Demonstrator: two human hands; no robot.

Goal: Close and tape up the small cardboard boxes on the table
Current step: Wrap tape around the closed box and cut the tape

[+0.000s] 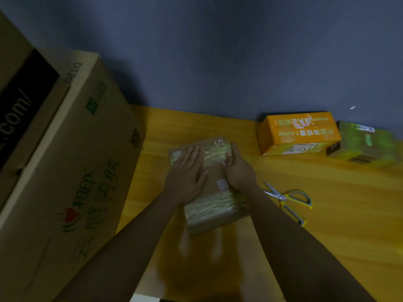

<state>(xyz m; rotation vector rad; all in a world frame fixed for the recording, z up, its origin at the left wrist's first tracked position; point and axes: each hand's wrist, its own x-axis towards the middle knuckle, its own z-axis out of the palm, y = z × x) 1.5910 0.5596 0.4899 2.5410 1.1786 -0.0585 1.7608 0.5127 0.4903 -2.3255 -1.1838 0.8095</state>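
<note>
A small flat brown cardboard box [214,182] lies closed on the wooden table [327,214], with bands of shiny clear tape across its far and near ends. My left hand [186,173] rests flat on its top, fingers spread. My right hand [237,168] grips the box's right edge, thumb on top and fingers curled over the side. An orange box [298,132] and a tape-wrapped brown box [366,147] stand closed at the back right.
A very large cardboard carton [65,160] fills the left side, right beside the small box. Yellow-handled scissors [287,199] lie open on the table to the right of my right arm. A dark blue wall runs behind the table.
</note>
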